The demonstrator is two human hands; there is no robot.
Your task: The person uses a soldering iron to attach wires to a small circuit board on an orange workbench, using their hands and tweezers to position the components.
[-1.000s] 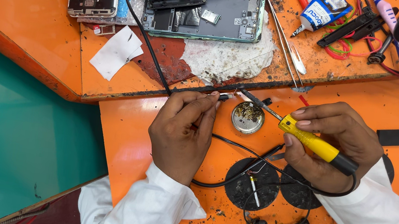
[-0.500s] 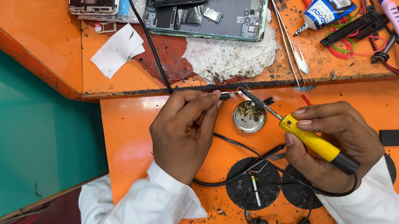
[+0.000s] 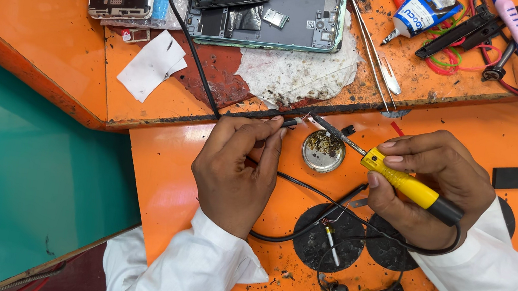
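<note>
Head-worn camera looks steeply down, close over the orange workbench [image 3: 51, 35].

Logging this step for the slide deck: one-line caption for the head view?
Left hand pinches a black cable end while right hand brings a yellow-handled soldering iron to it above a small round tin.

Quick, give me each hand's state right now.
Left hand: closed, pinching a thin black cable at its end.
Right hand: closed around a yellow-handled soldering iron.

Two hands [image 3: 239, 170], one yellow soldering iron [image 3: 410, 187], one round tin [image 3: 323, 151], two opened phones [image 3: 264, 11], one tweezers [image 3: 379, 61]
</note>
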